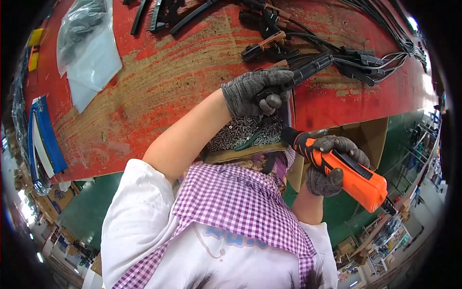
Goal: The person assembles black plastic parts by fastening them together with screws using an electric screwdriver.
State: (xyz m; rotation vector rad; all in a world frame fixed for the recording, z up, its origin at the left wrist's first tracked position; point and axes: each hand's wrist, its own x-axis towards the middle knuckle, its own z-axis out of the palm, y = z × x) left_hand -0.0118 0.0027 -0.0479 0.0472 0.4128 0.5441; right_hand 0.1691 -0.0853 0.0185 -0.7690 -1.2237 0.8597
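My left hand [260, 91], in a grey knitted glove, is closed around a long black plastic handle [313, 68] that points up to the right. Just below it lies a box full of small screws [233, 134], with a dark green slender thing [250, 139] resting on them. To the right, my gloved right hand [337, 164] grips an orange and black electric screwdriver [358, 182]. Its black nose points up to the left, toward the screws, and a cord leaves its back end. The screwdriver is apart from the black handle.
More black handles with cords [365, 60] lie at the back right of the worn red table [159, 86]. Black comb-like pieces [156, 17] sit at the far edge. At the left are a clear plastic bag [94, 62] and a blue holder [48, 137]. An open cardboard box [373, 135] stands right.
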